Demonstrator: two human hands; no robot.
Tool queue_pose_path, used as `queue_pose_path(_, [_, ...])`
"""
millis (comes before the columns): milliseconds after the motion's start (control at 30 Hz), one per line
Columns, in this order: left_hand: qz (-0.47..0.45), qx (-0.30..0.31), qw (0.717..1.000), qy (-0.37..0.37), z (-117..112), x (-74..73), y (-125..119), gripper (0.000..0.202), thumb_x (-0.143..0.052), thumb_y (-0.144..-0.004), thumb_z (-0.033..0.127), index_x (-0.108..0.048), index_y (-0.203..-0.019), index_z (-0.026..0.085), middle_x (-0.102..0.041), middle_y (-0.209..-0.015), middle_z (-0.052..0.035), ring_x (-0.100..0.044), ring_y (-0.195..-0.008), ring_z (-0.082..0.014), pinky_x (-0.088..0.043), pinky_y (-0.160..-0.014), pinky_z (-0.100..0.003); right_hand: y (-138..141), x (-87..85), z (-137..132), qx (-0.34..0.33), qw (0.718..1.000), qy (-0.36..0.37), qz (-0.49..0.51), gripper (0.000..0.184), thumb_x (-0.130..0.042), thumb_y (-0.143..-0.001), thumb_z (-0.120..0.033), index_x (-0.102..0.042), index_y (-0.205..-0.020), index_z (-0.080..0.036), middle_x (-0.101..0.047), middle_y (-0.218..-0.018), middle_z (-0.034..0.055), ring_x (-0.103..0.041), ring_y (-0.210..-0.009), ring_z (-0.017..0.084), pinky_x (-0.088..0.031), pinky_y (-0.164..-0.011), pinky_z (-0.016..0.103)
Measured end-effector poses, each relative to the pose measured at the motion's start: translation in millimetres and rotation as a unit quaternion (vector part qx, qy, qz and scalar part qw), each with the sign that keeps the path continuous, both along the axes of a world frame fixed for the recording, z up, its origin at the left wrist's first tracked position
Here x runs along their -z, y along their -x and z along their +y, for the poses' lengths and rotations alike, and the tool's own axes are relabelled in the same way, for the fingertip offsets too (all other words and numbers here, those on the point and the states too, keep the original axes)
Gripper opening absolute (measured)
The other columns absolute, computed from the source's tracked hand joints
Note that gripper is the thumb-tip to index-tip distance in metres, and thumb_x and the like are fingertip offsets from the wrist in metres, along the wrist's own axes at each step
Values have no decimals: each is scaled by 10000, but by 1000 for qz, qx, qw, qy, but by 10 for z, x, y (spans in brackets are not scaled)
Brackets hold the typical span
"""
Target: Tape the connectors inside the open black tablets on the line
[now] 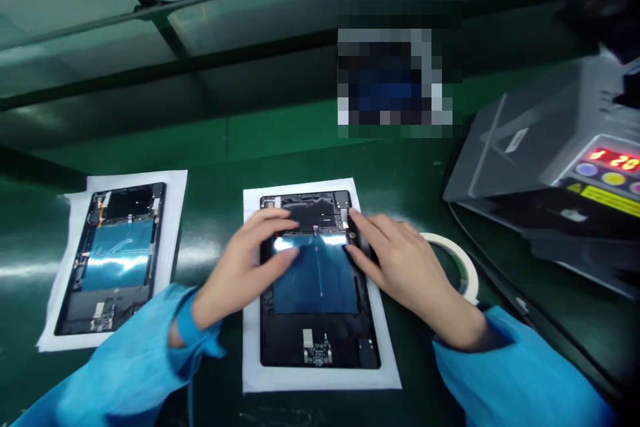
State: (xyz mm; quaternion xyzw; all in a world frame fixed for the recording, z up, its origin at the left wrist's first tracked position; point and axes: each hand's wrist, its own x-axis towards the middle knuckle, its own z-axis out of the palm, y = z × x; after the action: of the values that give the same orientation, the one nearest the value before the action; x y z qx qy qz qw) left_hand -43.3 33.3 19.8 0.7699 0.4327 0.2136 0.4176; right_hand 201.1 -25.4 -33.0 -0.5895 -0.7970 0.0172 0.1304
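An opened tablet (320, 340) lies on a white sheet (254, 347) in front of me, its inner parts and a shiny blue battery panel (315, 280) showing. My left hand (253, 257) reaches over the tablet's left side. Its thumb lies by the upper left of the blue panel and its fingers are over the black part above, spread apart. At the right edge, my right hand (400, 253) has its thumb and fingers apart, with the tips at the upper right rim. Neither hand grips anything visibly. A blue band circles my left wrist.
A second opened tablet (127, 300) lies on another white sheet (175, 207) at left. A roll of pale tape (467, 273) sits beside my right wrist. A grey machine (530, 120) with a red lit display (613, 159) stands at right; a black cable (505, 290) runs forward from it.
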Motion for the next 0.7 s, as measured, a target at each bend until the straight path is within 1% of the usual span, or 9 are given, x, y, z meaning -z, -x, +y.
queue_pose_path(67, [-21, -95, 986, 137, -139, -170, 314, 298, -594, -861, 352, -610, -1151, 286, -507, -1336, -60, -471, -1251, -255, -410, -1047, -458, -15, -24, 8, -15, 1000, 0, 0, 413, -464, -919, -320, -493, -1266, -98, -604, -991, 94, -562, -824, 212, -431, -699, 341])
queue_pose_path(133, [-45, -197, 943, 265, -279, -311, 557, 320, -571, -871, 399, -606, -1173, 301, -499, -1367, -47, -456, -1274, -278, -424, -1045, -457, -13, -38, 20, -21, 1000, -4, 4, 378, -468, -917, -300, -518, -1235, -103, -605, -993, 93, -567, -822, 211, -434, -694, 340])
queue_pose_path(200, [-95, -244, 891, 371, -412, -394, 661, 357, -529, -887, 432, -582, -1218, 309, -485, -1389, -44, -467, -1267, -291, -448, -1025, -461, 0, -31, 21, -23, 1000, -8, 11, 372, -460, -919, -296, -521, -1230, -101, -608, -999, 100, -572, -826, 211, -439, -696, 339])
queue_pose_path(267, [-143, -241, 853, 440, -527, -400, 614, 394, -503, -898, 425, -539, -1269, 295, -484, -1390, -62, -485, -1253, -283, -459, -1011, -453, 18, -5, 1, -22, 999, -21, 19, 380, -442, -926, -306, -514, -1238, -102, -614, -1006, 109, -577, -820, 210, -447, -700, 337])
queue_pose_path(333, [-154, -222, 849, 454, -591, -327, 475, 419, -516, -895, 388, -507, -1289, 246, -537, -1325, -102, -543, -1189, -255, -483, -971, -415, 28, 28, -37, -23, 998, -43, 25, 391, -420, -934, -322, -506, -1249, -109, -620, -997, 110, -583, -799, 209, -452, -703, 336])
queue_pose_path(400, [-118, -202, 880, 413, -582, -202, 336, 426, -560, -866, 349, -500, -1255, 187, -639, -1119, -112, -642, -977, -204, -537, -814, -335, 22, 63, -71, -33, 997, -66, 31, 408, -405, -939, -337, -490, -1268, -112, -624, -979, 111, -590, -791, 215, -457, -706, 337])
queue_pose_path(500, [-69, -177, 929, 317, -493, -23, 253, 376, -602, -798, 233, -493, -1156, 191, -636, -806, -8, -613, -671, -129, -466, -534, -222, -2, 116, -97, -49, 994, -93, 36, 464, -394, -939, -385, -441, -1322, -128, -622, -950, 108, -592, -749, 222, -458, -675, 338])
queue_pose_path(600, [-73, -204, 936, 277, -453, 69, 266, 217, -604, -779, 169, -521, -976, 208, -591, -681, 40, -561, -595, -106, -407, -488, -202, -20, 160, -129, -60, 993, -101, 32, 498, -370, -939, -428, -411, -1352, -154, -615, -950, 107, -584, -687, 218, -451, -618, 332])
queue_pose_path(700, [-101, -212, 930, 281, -477, 131, 235, 225, -640, -750, 143, -514, -933, 177, -579, -639, 51, -568, -578, -104, -443, -529, -206, -30, 191, -172, -63, 994, -90, 26, 526, -348, -937, -449, -388, -1373, -157, -612, -982, 116, -588, -690, 230, -458, -612, 342])
